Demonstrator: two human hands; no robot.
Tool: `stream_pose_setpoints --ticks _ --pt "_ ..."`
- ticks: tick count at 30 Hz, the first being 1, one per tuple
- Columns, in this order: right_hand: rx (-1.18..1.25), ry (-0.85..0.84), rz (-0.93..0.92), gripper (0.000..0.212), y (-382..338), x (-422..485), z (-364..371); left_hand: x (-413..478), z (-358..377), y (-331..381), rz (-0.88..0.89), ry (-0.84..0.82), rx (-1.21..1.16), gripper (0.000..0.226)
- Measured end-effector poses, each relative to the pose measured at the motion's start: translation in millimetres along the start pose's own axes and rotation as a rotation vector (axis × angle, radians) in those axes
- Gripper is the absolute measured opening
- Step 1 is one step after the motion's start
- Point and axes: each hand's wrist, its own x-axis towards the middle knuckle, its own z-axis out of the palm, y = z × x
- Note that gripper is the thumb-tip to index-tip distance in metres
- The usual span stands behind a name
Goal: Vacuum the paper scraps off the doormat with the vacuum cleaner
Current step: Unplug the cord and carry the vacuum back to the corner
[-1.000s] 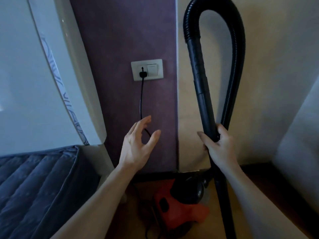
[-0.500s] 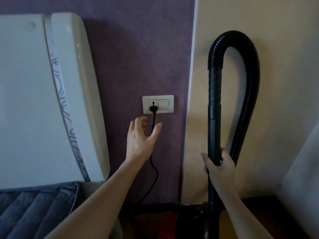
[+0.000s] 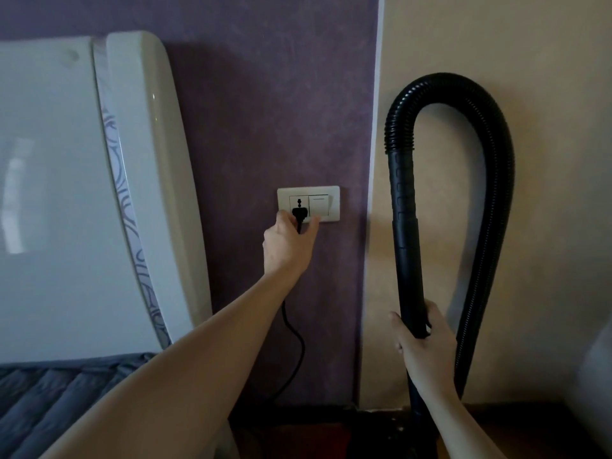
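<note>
My right hand (image 3: 425, 342) grips the black vacuum tube (image 3: 405, 233), which stands upright before the cream wall. Its ribbed hose (image 3: 490, 160) loops over the top and drops down on the right. A black plug (image 3: 299, 212) sits in the white wall socket plate (image 3: 332, 193) on the purple wall. My left hand (image 3: 288, 241) reaches up to the plug, with fingers on its left and the thumb on its right. The black cord (image 3: 293, 329) hangs down behind my left forearm. The doormat, the paper scraps and the vacuum body are out of view.
A glossy white headboard (image 3: 82, 193) with a swirl-patterned strip fills the left. A dark blue quilted mattress (image 3: 49, 392) lies below it. A dark baseboard (image 3: 331, 412) runs along the wall's foot, with wooden floor at the lower right.
My view has tilted upward, so the red vacuum body dropped out of frame. My left hand rose from mid-air to the plug in the socket. My right hand kept its hold on the tube.
</note>
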Motion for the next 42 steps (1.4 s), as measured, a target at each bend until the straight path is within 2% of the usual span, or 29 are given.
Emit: stream_pose_setpoints --ticks 10,16,21,26,36,42 --pt "0.017 0.014 -0.044 0.035 7.7 5.5 2.9 19.0 11.3 -1.5 0.054 0.052 0.177 0.051" --pt "0.033 0.007 -0.043 0.03 8.2 7.2 3.8 27.9 8.0 -5.0 0.162 0.082 0.315 0.038" --pt "0.043 0.022 -0.047 0.03 8.2 6.2 2.3 24.8 1.9 -4.6 0.225 0.078 0.243 0.04" --pt "0.076 0.025 -0.004 0.029 1.7 2.6 3.1 -13.5 -6.4 -16.3 0.398 0.09 0.1 0.038" --pt "-0.006 0.046 0.0 0.019 -3.0 -9.3 -17.8 -82.1 -12.0 -38.8 0.296 -0.111 -0.013 0.026" --pt "-0.02 0.048 -0.009 0.019 -7.7 -15.7 -58.0 -129.1 23.1 -67.3 0.058 -0.358 -0.088 0.021"
